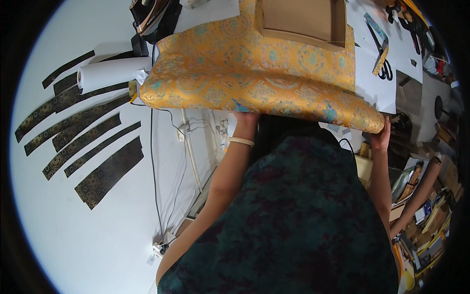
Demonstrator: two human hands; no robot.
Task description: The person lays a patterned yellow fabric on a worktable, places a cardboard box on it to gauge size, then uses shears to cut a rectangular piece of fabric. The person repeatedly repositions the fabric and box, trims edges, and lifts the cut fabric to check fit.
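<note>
Golden patterned fabric (274, 63) with blue-green and pale motifs spreads over the table, its near edge forming a thick roll along the table front. My left hand (247, 116) holds the roll from below near its middle; its fingers are mostly hidden under the cloth. At the roll's right end my right hand (381, 138) is closed around the edge, thumb side up. A shallow open cardboard box (303, 22) rests on the far part of the fabric.
Black-handled scissors (384, 63) and a patterned strip lie on white paper at right. An iron (149, 17) stands far left, near a white roll (112, 74). Dark patterned strips (110, 171) hang on the white surface at left. Cables dangle below; a brown tube (418, 196) leans at right.
</note>
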